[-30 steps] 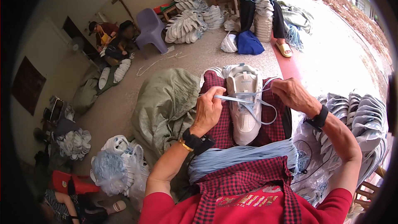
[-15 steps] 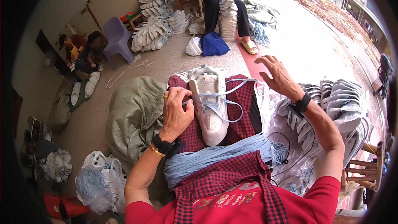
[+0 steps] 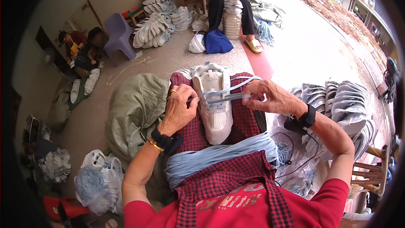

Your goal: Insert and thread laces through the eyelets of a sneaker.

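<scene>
A white sneaker (image 3: 216, 122) rests on my lap, its toe toward me, with a light blue shoelace (image 3: 228, 97) threaded across its front. To its right, my right hand (image 3: 270, 97) pinches the lace and holds a stretch of it taut over the shoe. My left hand (image 3: 181, 103) is closed at the shoe's left side, thumb against fingers; a bit of lace seems to run to it, though its grip is partly hidden. A thick bundle of light blue laces (image 3: 219, 158) lies across my lap on the red checked apron (image 3: 228, 175).
Stacked shoe uppers (image 3: 348, 105) stand at my right, beside a wooden stool (image 3: 371, 171). A green sack (image 3: 135, 114) and a plastic bag of shoe parts (image 3: 99, 183) are at my left. Ahead sits a co-worker (image 3: 225, 0) near a purple chair (image 3: 118, 33).
My right hand has come down and in from the upper right and now grips the lace, which is drawn tight. The co-worker's hands have come together.
</scene>
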Demonstrator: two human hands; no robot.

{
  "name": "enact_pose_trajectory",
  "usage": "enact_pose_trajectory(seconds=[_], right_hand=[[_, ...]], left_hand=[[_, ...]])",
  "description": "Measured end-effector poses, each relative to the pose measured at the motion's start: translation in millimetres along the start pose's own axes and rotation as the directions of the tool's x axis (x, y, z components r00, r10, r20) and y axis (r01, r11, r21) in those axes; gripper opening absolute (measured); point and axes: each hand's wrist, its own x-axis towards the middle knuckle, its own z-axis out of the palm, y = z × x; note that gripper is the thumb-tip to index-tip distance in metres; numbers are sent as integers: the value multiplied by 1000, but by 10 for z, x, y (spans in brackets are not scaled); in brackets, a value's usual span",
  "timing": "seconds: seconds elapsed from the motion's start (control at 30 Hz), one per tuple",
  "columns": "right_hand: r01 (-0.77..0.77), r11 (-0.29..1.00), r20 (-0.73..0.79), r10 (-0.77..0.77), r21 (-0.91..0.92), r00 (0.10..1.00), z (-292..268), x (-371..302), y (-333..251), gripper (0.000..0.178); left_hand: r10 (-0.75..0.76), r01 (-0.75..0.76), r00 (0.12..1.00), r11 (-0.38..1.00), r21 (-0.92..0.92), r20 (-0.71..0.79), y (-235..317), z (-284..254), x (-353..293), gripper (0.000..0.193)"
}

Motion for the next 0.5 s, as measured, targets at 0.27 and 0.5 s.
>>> enact_pose_trajectory(seconds=[0.27, 0.5], right_hand=[[-32, 928, -31, 47, 371, 998, -23, 64, 419, 10], [13, 856, -115, 54, 518, 992, 62, 59, 361, 10]], left_hand=[[-138, 154, 986, 968, -196, 93, 84, -65, 22, 9], [-30, 33, 995, 999, -24, 99, 137, -57, -12, 15]])
